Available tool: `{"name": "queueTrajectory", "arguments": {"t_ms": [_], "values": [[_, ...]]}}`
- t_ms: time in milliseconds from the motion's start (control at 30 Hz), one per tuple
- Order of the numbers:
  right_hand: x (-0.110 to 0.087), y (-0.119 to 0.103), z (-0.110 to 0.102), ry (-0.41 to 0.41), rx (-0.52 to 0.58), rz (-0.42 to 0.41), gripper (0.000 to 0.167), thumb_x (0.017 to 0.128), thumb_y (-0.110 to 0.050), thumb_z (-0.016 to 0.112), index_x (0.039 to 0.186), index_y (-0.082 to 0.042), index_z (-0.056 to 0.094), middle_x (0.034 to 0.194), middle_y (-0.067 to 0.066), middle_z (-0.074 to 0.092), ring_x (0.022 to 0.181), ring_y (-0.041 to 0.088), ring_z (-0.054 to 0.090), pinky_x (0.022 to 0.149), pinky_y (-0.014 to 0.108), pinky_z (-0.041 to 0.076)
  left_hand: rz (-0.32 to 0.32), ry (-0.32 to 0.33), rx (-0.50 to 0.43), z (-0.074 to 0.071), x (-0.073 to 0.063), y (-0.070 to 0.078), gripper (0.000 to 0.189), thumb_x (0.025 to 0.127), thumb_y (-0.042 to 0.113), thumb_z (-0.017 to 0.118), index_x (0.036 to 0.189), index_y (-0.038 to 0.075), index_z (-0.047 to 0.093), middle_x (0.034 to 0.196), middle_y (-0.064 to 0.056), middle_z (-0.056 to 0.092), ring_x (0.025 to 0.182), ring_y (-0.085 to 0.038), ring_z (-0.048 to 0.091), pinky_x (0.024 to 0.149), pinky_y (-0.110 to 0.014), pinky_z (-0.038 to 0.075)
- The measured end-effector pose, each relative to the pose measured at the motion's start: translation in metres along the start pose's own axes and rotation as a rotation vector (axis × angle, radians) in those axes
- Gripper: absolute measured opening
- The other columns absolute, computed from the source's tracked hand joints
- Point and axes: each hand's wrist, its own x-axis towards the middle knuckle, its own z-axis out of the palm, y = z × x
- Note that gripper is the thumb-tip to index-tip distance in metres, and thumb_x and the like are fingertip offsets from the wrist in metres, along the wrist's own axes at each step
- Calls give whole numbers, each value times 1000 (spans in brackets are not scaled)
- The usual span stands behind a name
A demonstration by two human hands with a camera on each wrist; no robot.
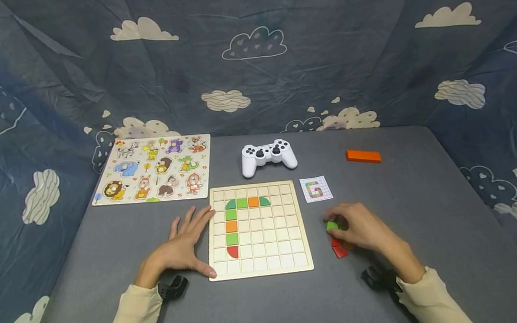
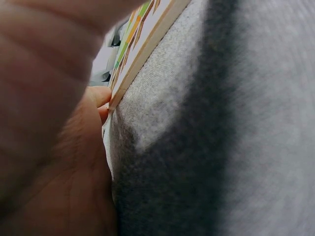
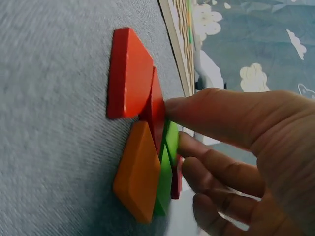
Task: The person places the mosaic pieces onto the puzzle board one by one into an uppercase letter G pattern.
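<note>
A wooden grid board [image 1: 276, 262] lies flat in the middle of the table, with green, orange and red tiles forming a bent line on its upper left squares. My left hand [image 1: 180, 248] is spread at the board's left side, its fingertips and thumb touching the edge. To the right of the board, my right hand [image 1: 361, 227] pinches a green square tile [image 1: 332, 225] between thumb and fingers. Below that hand is a small pile holding a red tile [image 3: 130, 73], an orange tile [image 3: 138, 172] and more green ones, partly hidden by the hand in the head view.
A small pattern card [image 1: 316, 189] lies beyond the right hand. Behind the board sits a white game controller [image 1: 268, 156]. An animal puzzle board [image 1: 150, 170] is at the back left, and an orange block [image 1: 363, 156] at the back right. Cloud-print cloth hangs behind.
</note>
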Motion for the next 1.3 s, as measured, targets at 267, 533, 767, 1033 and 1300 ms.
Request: {"name": "queueTrajectory", "arguments": {"t_ms": [267,533,767,1033,1300], "values": [[4,-11,1,65,-46,-70,21,76,-17,84,96,-14,77,89,-3,73,79,15,63,75,39,52,1,1,7,0,0,0,146,51,61,93,162,15,11,170,-11,4,153,-45,-9,114,-70,-8],[18,-30,0,7,-19,-99,23,80,-19,81,101,-12,77,95,-5,74,81,13,62,75,35,53,-4,7,4,0,-1,-1,145,51,61,93,162,15,12,170,-10,4,153,-45,-8,115,-69,-7],[28,-46,3,-6,-18,-176,18,82,-16,78,99,-14,74,93,-5,71,77,12,59,70,30,49,-1,7,-6,-1,-1,1,145,51,59,94,162,15,12,170,-11,5,153,-45,-8,114,-70,-8],[35,-62,9,-6,7,-252,15,83,-18,75,98,-15,74,96,-5,68,76,12,60,69,26,50,-2,4,5,-1,-1,2,145,51,60,93,162,14,13,169,-12,6,153,-46,-7,114,-70,-7],[44,-81,17,-4,40,-311,13,85,-17,73,97,-14,74,96,-4,65,77,11,59,69,25,50,2,10,-4,0,-1,2,145,50,59,94,162,13,13,169,-13,6,153,-47,-7,114,-71,-7]]}}
